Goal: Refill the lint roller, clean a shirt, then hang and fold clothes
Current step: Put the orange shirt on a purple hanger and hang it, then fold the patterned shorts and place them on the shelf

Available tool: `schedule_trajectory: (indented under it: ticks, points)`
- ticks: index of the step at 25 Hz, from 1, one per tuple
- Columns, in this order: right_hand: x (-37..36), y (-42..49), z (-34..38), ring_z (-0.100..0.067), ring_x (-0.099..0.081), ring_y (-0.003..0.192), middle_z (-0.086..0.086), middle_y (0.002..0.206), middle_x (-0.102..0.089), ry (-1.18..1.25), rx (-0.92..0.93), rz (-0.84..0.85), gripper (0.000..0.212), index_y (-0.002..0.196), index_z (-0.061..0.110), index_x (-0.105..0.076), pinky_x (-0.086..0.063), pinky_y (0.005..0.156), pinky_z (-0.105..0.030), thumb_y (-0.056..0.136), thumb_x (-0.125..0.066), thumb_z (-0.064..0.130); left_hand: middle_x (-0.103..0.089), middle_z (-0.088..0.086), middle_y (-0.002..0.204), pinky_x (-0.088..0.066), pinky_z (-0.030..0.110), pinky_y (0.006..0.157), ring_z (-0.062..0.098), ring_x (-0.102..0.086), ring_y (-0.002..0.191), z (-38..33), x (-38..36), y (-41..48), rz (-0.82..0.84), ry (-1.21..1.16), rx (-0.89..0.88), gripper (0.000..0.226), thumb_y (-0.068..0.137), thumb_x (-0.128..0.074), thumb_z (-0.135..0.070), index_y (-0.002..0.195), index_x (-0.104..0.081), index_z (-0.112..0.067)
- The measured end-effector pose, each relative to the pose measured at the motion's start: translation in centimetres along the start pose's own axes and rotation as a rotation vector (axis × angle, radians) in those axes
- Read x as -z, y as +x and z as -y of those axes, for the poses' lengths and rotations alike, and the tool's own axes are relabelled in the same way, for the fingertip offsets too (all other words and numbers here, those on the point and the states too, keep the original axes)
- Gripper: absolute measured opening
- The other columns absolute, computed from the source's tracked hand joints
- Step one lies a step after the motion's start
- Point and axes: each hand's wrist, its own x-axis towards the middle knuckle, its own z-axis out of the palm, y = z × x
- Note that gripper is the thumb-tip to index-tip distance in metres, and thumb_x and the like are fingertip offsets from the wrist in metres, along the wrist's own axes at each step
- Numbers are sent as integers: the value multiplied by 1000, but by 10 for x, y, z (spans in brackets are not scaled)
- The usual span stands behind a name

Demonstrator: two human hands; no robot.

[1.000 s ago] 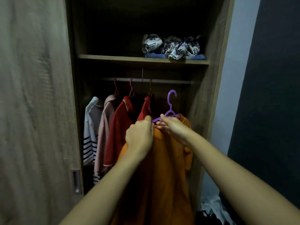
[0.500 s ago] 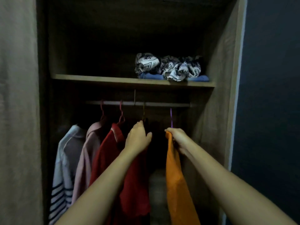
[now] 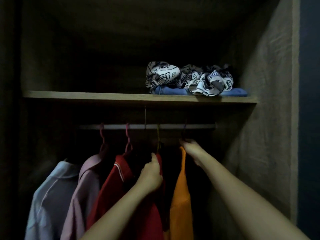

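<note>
An orange shirt (image 3: 181, 193) hangs edge-on at the right end of the metal rail (image 3: 173, 126) inside the dark wardrobe, its purple hanger hook (image 3: 184, 129) over the rail. My right hand (image 3: 191, 148) grips the hanger at the shirt's collar. My left hand (image 3: 151, 174) is closed on the shoulder of the red shirt (image 3: 114, 186) beside it, holding it leftward. A dark gap separates the red and orange shirts.
Left of the red shirt hang a pink shirt (image 3: 83, 187) and a white one (image 3: 46, 196). The shelf (image 3: 103, 96) above carries patterned cloths (image 3: 188, 78) on folded blue jeans (image 3: 174, 91). The wardrobe's side wall (image 3: 270, 118) stands close on the right.
The orange shirt went from in front of the wardrobe onto the rail. My view has moved closer and up; my left hand shifted to the red shirt and pushes it left.
</note>
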Motion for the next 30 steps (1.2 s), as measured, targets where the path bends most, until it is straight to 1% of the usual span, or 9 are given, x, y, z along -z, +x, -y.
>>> schedule_trajectory:
  ticks: [6,9,12,16,18,21,23,26,30]
  points:
    - [-6,2,-38,-17,-55,95,-13,107,-63,-135,-18,-7,33,119,-3,-58,-43,70,-23,96,-40,12,-47,23,134,-41,36,103,34,-51,121,-1,-1,-4,32,33,-16,83,86,-48,2,149,6,-6]
    - [1,1,-31,-29,-58,108,-16,115,-63,-342,-10,0,36,120,3,-59,-46,85,-30,97,-40,24,-44,18,138,-42,37,101,33,-51,122,-6,4,-13,43,175,-36,76,90,-48,-4,149,0,-6]
    - [10,-19,0,-35,-59,105,-15,113,-62,-691,346,-333,40,116,14,-59,-47,86,-37,93,-39,40,-61,6,115,-54,33,80,23,-64,100,-21,30,-37,-369,335,-282,37,96,-42,-26,130,-46,-11]
    - [30,-57,82,-21,-49,88,-5,91,-59,-594,1058,-754,28,95,18,-60,-35,78,-35,85,-44,38,-68,8,88,-45,21,74,12,-60,82,-61,122,-42,-1073,-97,-876,25,88,-50,-24,97,-66,-7]
    - [39,-62,127,-19,-44,94,-4,96,-58,-644,1127,-823,29,99,19,-60,-31,82,-34,82,-47,39,-62,14,118,-35,13,92,15,-56,109,-85,175,-15,-981,-160,-784,39,87,-59,-25,121,-58,-5]
    - [47,-50,173,-27,-40,122,-4,131,-50,-965,871,-757,54,125,30,-49,-24,104,-46,78,-45,58,-24,15,153,-22,29,113,26,-26,141,-107,219,44,-472,-96,-455,86,78,-71,-42,147,-25,-16]
    - [51,-40,188,-32,-31,134,-3,146,-37,-1066,645,-526,73,139,37,-30,-16,110,-53,76,-44,71,-41,14,142,-36,25,102,27,-40,132,-112,220,63,-284,-54,-411,72,78,-71,-41,138,-39,-18]
    - [53,-36,196,-31,-29,137,-4,149,-34,-1068,634,-321,94,144,37,-16,-17,111,-56,67,-52,76,-60,2,89,-36,21,65,22,-60,94,-119,211,64,-465,-217,-499,12,84,-65,-20,89,-54,-21]
    - [59,-53,205,-30,-31,137,-5,149,-33,-849,807,-389,114,145,37,-4,-27,109,-54,56,-65,74,-59,0,78,-49,31,65,12,-58,75,-139,234,16,-461,-703,-727,18,83,-63,-11,78,-51,-23]
